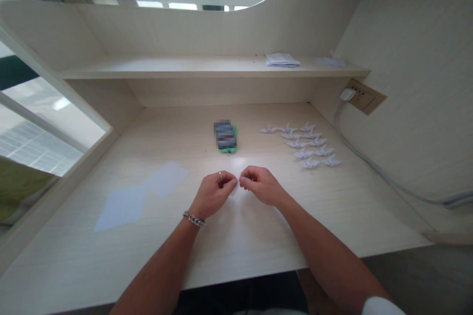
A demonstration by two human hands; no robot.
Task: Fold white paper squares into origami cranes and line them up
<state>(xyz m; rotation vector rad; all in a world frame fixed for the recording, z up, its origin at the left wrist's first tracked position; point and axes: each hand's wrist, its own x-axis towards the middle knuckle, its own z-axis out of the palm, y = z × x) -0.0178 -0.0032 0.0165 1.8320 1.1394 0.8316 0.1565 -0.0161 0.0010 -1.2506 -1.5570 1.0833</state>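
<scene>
My left hand (215, 192), with a ring and a chain bracelet, is closed in a pinch on a small piece of folded white paper (234, 190). From the other side, my right hand (261, 184) pinches the same paper at its fingertips. The fingers hide most of the paper, so its exact shape cannot be made out. Several white paper cranes (295, 143) stand grouped on the desk beyond my right hand. To the left of my left hand lie two flat white paper sheets, one nearer (121, 207) and one farther (167, 178).
A phone-like object with a green edge (226, 137) lies beyond my hands, its face blurred. Folded white paper (282, 60) rests on the shelf (192, 65). A grey cable (384, 173) runs from the wall socket (365, 96) along the right side. The wooden desk (155, 256) ends close to my body.
</scene>
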